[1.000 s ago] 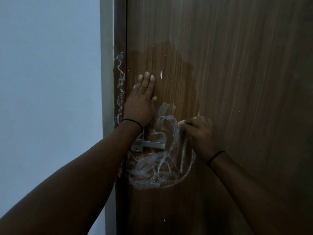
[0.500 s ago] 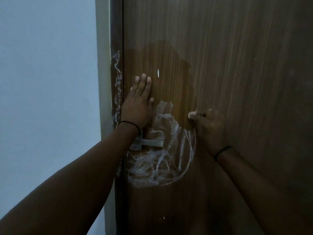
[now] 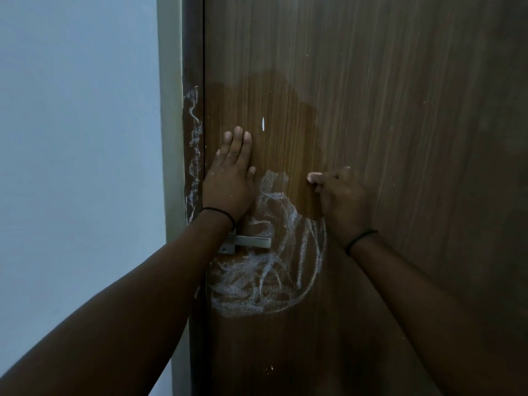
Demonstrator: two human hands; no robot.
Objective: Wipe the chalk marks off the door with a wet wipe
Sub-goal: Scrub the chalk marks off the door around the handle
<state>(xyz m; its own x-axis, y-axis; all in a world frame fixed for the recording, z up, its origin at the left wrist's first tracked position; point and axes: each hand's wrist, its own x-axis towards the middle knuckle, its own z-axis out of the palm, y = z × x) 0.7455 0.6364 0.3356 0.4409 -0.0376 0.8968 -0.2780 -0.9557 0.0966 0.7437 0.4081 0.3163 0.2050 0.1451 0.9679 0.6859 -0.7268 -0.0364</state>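
While the left hand [image 3: 230,181] lies flat, fingers spread, bracing the brown wood-grain door [image 3: 400,138], the right hand [image 3: 340,201], bunched on a barely visible white wet wipe [image 3: 313,176] mid-frame, should press firmly down across the white scribbled chalk marks [image 3: 265,270] at lower centre.

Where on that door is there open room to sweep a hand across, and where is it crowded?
Open: the bare wood right of the right hand, and the darker patch above both hands. Crowded: between the left hand, the handle and the chalk marks below it.
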